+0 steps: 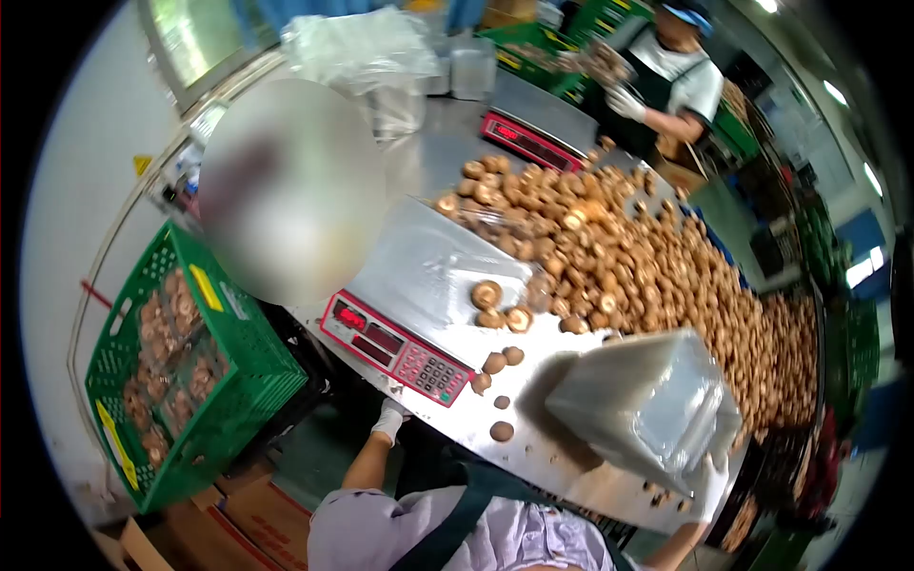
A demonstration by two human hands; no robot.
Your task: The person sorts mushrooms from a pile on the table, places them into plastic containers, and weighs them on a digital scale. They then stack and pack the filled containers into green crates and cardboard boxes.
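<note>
Your right hand (709, 481) meets the clear plastic stack (633, 404) on the counter (543, 462).
Support the stack low, so its layers sit square; whether that right grip is clasped, I can't tell, nor your left hand (390, 421) by the near scale (395, 357). Besides that scale, count one far scale (533, 140), one stack, three mushrooms (486, 293) at the clear tray (484, 269), five loose mushrooms (502, 431); the heaped pile (638, 252) defies counting.

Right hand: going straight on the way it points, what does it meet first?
The plastic stack, right at the fingertips of the right hand; they look already in contact, though depth is hard to judge.
</note>
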